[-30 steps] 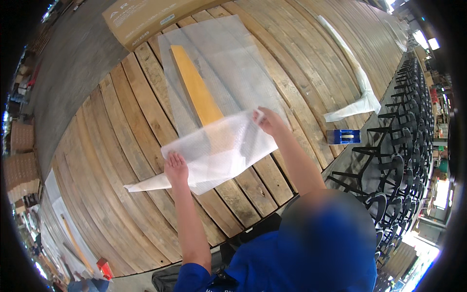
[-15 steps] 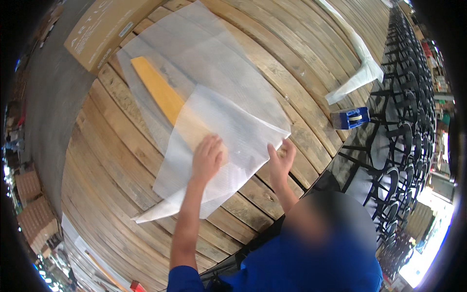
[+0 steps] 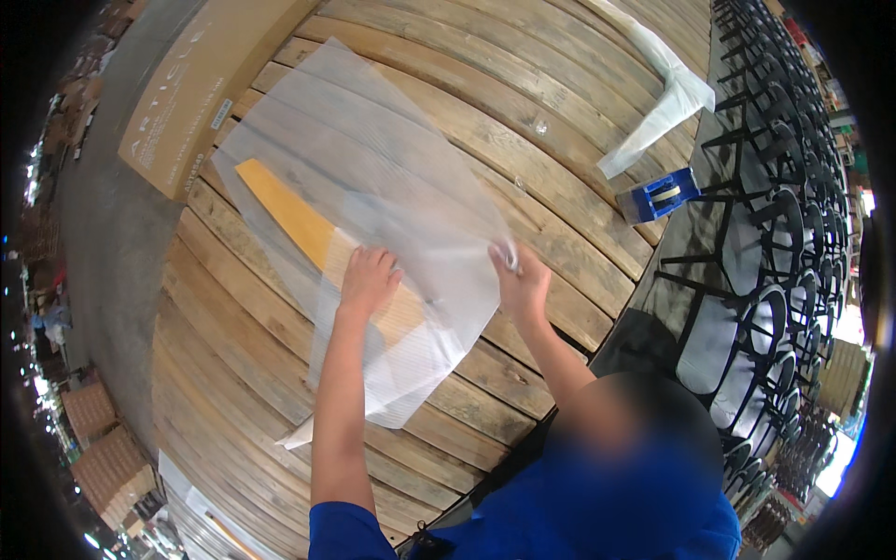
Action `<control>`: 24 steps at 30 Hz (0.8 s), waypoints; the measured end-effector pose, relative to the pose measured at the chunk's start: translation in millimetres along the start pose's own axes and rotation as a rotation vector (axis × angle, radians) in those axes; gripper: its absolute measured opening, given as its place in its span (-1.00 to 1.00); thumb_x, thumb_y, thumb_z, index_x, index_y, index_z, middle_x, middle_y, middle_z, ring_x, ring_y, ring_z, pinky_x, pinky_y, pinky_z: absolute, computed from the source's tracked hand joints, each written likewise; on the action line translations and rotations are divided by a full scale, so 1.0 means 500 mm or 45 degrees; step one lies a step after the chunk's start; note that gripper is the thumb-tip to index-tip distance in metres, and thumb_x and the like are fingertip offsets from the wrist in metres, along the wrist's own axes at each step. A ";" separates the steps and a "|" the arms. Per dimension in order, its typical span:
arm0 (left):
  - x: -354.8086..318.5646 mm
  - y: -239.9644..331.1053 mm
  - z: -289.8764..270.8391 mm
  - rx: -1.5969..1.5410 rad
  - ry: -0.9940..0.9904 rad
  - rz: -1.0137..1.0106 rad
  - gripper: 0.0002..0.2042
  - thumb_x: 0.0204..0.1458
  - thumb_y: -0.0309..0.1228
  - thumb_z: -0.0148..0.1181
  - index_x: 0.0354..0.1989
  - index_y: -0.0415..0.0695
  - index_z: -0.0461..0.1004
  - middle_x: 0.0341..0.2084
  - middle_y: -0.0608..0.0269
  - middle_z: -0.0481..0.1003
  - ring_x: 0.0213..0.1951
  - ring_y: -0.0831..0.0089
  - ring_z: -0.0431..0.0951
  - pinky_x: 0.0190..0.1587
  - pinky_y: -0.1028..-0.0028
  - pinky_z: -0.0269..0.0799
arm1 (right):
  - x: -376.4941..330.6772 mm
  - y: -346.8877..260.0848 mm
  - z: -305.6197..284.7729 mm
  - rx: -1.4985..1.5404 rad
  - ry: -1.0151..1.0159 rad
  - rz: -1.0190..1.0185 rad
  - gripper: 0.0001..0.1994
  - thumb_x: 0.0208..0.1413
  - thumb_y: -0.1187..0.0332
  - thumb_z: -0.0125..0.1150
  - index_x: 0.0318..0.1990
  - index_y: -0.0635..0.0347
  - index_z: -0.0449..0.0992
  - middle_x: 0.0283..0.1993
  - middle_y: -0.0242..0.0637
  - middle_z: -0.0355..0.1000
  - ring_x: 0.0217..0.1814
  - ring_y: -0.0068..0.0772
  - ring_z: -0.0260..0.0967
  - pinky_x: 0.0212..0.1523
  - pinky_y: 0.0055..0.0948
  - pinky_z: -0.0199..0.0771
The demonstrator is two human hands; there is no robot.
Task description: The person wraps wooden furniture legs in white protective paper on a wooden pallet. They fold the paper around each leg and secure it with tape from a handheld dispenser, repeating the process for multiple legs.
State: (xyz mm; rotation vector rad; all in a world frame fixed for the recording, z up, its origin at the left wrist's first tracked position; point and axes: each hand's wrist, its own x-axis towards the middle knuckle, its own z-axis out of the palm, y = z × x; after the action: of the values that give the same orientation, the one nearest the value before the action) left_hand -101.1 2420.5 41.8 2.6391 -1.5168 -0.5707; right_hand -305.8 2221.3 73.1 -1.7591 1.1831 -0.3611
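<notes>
The left hand [image 3: 369, 280] lies palm down with fingers loosely spread, pressing on a folded-over layer of translucent foam sheet [image 3: 373, 121] and gripping nothing. It likely keeps the tapered, honey-coloured wooden piece [image 3: 285, 210] beneath from sliding. The right hand [image 3: 523, 280] pinches the sheet's right margin between thumb and curled fingers — apparently to draw it taut against the left hand's pressure. The wooden piece rests on the sheet, one end bare toward the upper left, the rest under the fold.

Past the right hand, a blue tape dispenser [image 3: 663, 194] sits close to the slatted wooden tabletop's [image 3: 560, 154] right edge, probably for easy reach, though a stray elbow could knock it off. Just beyond is a bent, white-wrapped piece [image 3: 667, 84]. A cardboard box [image 3: 201, 93] bounds the upper left. Planks spread widely left of the left forearm, giving it room to swing; rightward, black-framed chairs [image 3: 793, 229] crowd beyond the edge.
</notes>
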 end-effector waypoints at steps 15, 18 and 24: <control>-0.485 0.077 0.071 -0.007 0.157 -0.417 -0.54 0.01 -0.28 0.24 0.11 -0.19 0.50 0.27 0.02 0.33 0.40 -0.01 0.12 0.38 -0.19 -0.09 | -0.337 0.031 0.115 -0.347 -1.242 -1.417 -0.67 0.21 0.28 0.18 0.08 0.20 0.49 0.14 -0.11 0.51 0.31 -0.10 0.37 0.35 -0.05 0.30; -0.628 0.147 0.121 -0.385 0.337 -0.776 -0.64 0.08 -0.25 0.24 0.03 -0.13 0.55 0.13 0.03 0.46 0.27 0.08 0.35 0.32 -0.03 0.11 | -0.363 0.080 0.148 -0.482 -1.237 -1.361 -0.67 0.24 0.26 0.13 0.10 0.17 0.48 0.17 -0.11 0.49 0.32 -0.11 0.36 0.35 -0.06 0.30; -0.511 0.291 0.041 -1.300 0.743 -0.438 -0.67 0.10 -0.25 0.30 -0.06 -0.21 0.57 -0.14 0.05 0.60 -0.01 0.11 0.57 0.09 0.24 0.45 | -0.384 0.133 0.185 -0.726 -1.158 -1.429 -0.62 0.16 0.20 0.13 0.10 0.12 0.47 0.22 -0.16 0.45 0.34 -0.18 0.34 0.34 -0.09 0.30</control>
State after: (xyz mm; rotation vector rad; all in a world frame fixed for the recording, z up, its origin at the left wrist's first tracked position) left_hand -343.9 2562.8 129.3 1.9473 -0.4023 -0.3718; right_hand -374.4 2426.9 19.0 -2.5270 -0.4731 0.1976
